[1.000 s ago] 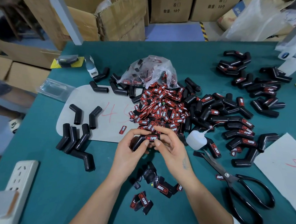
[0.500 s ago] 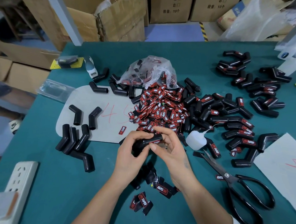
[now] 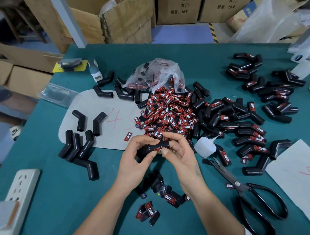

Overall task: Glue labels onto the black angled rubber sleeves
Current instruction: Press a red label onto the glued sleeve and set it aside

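Lettering reading "TAPER" in white on red-and-black shows on the heap of labels in the middle of the green table, on the loose labels near the person, and on the finished sleeves spread to the right. Red handwriting that looks like "45" marks the grey card beneath the bare sleeves at left, and the cardboard boxes behind carry printed Chinese characters and "10".

One black angled rubber sleeve is held above the table's near centre, just in front of the label heap. Its long axis runs roughly left to right, the right end tilted slightly up and away, with a red label visible on its lower side.

The left hand curls its fingers and thumb round the sleeve's left end. The right hand pinches the right end, index finger over the top and thumb pressing at the label below; its other fingers are loosely spread. Both forearms reach in from the bottom edge.

A white glue bottle lies just right of the hands, and black scissors lie nearer, to the right.
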`<state>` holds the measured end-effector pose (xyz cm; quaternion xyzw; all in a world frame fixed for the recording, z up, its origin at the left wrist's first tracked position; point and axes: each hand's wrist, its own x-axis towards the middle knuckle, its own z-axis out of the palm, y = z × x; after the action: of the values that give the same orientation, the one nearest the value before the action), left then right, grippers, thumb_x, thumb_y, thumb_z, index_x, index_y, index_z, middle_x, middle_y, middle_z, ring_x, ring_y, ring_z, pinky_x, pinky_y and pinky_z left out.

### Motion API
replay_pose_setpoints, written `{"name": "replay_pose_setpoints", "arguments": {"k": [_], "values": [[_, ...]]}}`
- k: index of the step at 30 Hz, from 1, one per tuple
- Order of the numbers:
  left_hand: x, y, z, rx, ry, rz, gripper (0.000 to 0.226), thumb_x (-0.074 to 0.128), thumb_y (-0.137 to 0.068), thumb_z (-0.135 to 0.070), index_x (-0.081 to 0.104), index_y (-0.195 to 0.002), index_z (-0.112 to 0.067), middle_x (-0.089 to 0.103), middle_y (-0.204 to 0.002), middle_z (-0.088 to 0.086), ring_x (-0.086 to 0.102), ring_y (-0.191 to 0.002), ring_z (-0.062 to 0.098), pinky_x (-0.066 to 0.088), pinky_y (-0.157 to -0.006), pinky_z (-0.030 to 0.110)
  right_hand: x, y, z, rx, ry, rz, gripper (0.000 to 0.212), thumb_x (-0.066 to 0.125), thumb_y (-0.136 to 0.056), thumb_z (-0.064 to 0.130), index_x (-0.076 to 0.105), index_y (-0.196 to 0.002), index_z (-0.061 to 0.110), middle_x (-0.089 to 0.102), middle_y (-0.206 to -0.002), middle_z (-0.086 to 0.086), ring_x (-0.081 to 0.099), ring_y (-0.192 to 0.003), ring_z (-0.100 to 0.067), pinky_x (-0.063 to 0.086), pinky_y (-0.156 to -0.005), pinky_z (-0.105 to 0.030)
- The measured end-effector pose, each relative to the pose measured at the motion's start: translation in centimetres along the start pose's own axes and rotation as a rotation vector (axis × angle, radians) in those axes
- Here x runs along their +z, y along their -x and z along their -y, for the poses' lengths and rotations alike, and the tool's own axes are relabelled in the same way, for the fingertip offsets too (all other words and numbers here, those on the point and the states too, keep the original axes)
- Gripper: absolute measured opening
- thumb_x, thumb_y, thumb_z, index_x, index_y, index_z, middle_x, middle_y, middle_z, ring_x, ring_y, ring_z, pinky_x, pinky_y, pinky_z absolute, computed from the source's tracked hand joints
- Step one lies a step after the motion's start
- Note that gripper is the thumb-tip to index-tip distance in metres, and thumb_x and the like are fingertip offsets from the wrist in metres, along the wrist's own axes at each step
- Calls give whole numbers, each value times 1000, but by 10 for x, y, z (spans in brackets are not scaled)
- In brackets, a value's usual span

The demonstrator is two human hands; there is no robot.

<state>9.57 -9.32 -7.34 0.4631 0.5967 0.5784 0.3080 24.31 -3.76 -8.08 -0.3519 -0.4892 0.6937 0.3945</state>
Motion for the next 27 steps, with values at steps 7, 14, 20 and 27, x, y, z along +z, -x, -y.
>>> {"name": "replay_pose_setpoints", "arguments": {"k": [7,14,20,27], "values": [[-2,0,1,-3,29,23,47,69,-93,-6,64,-113,-48,72,-115,-5,68,-114,16,50,-101,24,-2,0,5,-2,19,15,36,64,-99,11,61,-132,26,78,-107,-6,70,-106,-17,51,-101,-29],[-4,0,2,1,39,-1,28,63,-92,-17,63,-112,-38,72,-110,-6,68,-109,14,49,-99,21,0,1,2,-34,50,69,41,67,-100,9,58,-136,24,77,-113,-7,72,-111,-23,49,-95,-21],[-4,-2,10,-15,30,-10,43,59,-88,4,63,-108,-34,73,-106,-6,68,-106,13,50,-98,22,1,0,1,-32,55,82,41,68,-100,11,60,-134,32,77,-113,-5,71,-109,-17,49,-95,-19],[-3,-2,9,-48,49,-11,45,58,-87,4,63,-108,-35,74,-105,-7,68,-105,11,49,-95,19,0,0,0,-30,78,68,38,65,-102,14,60,-134,35,79,-106,-7,72,-106,-18,51,-97,-22]]}}
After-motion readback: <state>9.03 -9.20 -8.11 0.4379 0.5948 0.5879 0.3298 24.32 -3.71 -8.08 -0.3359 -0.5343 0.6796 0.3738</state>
